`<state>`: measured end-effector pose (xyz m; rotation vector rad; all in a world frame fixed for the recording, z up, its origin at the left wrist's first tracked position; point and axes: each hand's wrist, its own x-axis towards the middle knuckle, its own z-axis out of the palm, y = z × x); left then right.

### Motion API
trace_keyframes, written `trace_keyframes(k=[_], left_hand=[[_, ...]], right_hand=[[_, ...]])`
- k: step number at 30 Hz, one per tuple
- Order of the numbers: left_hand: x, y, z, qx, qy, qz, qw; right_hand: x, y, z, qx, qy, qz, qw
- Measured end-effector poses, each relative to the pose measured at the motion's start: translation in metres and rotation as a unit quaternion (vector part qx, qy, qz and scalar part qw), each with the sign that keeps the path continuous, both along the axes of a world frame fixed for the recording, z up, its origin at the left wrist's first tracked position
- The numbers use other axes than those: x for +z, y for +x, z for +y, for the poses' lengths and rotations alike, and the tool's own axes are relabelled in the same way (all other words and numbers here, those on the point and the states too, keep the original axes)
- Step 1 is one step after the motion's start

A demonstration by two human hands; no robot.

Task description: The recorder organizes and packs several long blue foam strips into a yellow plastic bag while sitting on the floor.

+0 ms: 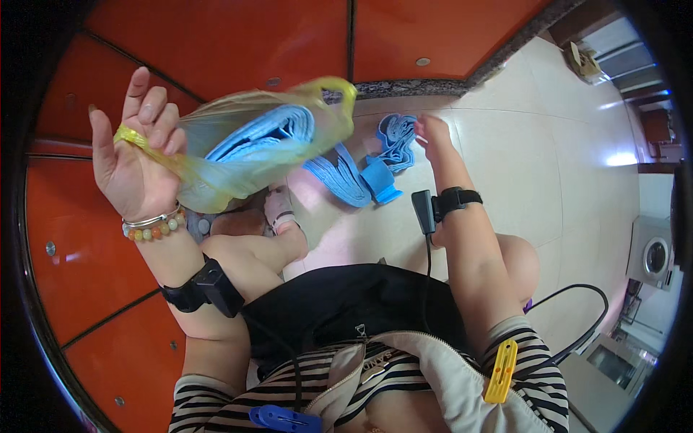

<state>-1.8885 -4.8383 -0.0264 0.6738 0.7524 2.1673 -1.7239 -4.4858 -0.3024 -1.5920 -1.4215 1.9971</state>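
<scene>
My left hand (143, 157) is raised, palm up, with a yellow handle of a translucent yellow plastic bag (216, 189) looped across its palm and its fingers curled loosely over it. Inside the bag lie folded light-blue cloths or sheets (281, 124). More blue folded strips (341, 178) and a crumpled blue bundle (398, 138) rest on the tiled floor beyond the bag. My right hand (433, 132) reaches down at the right edge of the crumpled bundle; whether it grips the bundle is not clear.
Glossy orange-red cabinet doors (216, 32) stand in front and at the left, above a dark stone plinth (400, 89). My foot (279, 205) is on the floor between bag and strips. A cable (595, 292) loops at my right. A washing machine (652, 254) stands farther right.
</scene>
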Motion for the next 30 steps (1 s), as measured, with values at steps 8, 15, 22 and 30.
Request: trace_keyframes(k=[8,15,22,30], left_hand=[[-0.004,-0.005,0.008,0.083,-0.018,-0.025,0.996],[-0.009,-0.009,0.013,0.097,-0.041,-0.034,0.994],[-0.006,-0.008,0.018,0.102,-0.066,-0.042,0.992],[-0.008,-0.008,0.021,0.123,-0.041,-0.052,0.99]], right_hand=[[-0.098,-0.002,-0.037,0.124,0.262,-0.337,0.896],[-0.112,-0.013,-0.001,0.103,0.333,-0.373,0.86],[-0.093,-0.041,0.002,0.18,0.572,-0.329,0.729],[-0.08,-0.042,-0.158,0.433,0.522,-0.09,0.729]])
